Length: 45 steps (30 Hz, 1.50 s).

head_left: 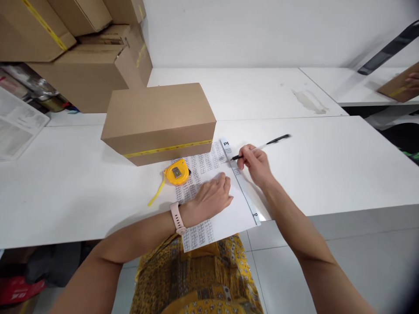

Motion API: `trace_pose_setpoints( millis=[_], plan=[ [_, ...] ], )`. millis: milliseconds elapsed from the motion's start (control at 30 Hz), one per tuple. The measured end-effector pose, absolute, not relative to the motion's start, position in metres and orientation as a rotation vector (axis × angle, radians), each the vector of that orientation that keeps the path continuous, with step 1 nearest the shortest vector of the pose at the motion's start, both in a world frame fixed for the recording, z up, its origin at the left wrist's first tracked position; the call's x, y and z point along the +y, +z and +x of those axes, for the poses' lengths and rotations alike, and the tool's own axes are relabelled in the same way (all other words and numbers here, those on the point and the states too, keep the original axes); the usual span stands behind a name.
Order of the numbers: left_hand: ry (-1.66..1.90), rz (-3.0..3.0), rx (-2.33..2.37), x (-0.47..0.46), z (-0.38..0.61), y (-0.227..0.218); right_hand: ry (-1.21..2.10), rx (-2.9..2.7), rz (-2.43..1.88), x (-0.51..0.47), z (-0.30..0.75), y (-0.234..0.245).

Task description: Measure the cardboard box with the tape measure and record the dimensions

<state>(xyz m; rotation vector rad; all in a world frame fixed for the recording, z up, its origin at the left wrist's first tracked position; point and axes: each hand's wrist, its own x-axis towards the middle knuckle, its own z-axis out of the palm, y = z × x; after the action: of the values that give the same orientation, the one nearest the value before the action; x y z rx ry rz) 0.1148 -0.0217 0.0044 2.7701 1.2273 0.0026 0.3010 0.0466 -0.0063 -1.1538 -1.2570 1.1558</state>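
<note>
A black-and-clear pen (277,139) is pinched in my right hand (257,166), its dark tip close to a pale blue printed strip (246,196) along the sheet's right side. My left hand (209,199) lies palm down on the white paper (231,223), fingers slightly bent, holding nothing. Columns of small handwriting or print cover the paper's left and upper parts. A yellow tape measure (177,172) sits on its left edge, with a yellow strap trailing off. Behind it stands a closed cardboard box (160,109) with yellow tape, near the paper's top edge.
Stacked cardboard boxes (88,74) fill the back left, beside a translucent plastic bin (19,126). The white table (321,170) meets a wall at the back. At far right, another person's hand (413,80) touches a taped carton (397,87).
</note>
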Motion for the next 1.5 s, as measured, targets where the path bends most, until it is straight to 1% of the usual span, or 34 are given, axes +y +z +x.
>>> trace_pose_setpoints(
  millis=[133,367,600,800,1000,1500],
  plan=[
    [-0.124,2.741,1.282,-0.014,0.121,0.004,1.201,-1.304,-1.234,0.045,0.277,-0.013],
    [-0.105,2.785,1.283,-0.011,0.120,0.000,1.310,-1.229,-1.181,0.058,0.275,-0.028],
    [-0.053,2.762,1.253,-0.011,0.117,0.006,1.093,-1.269,-1.250,0.054,0.280,-0.031],
    [0.020,2.701,1.294,-0.010,0.119,-0.005,1.072,-1.375,-1.255,0.051,0.280,-0.040],
    [-0.016,2.749,1.277,-0.010,0.120,-0.011,0.876,-1.453,-1.406,0.047,0.279,-0.038],
    [0.003,2.771,1.272,-0.010,0.121,-0.011,0.889,-1.554,-1.446,0.046,0.278,-0.039]
  ],
)
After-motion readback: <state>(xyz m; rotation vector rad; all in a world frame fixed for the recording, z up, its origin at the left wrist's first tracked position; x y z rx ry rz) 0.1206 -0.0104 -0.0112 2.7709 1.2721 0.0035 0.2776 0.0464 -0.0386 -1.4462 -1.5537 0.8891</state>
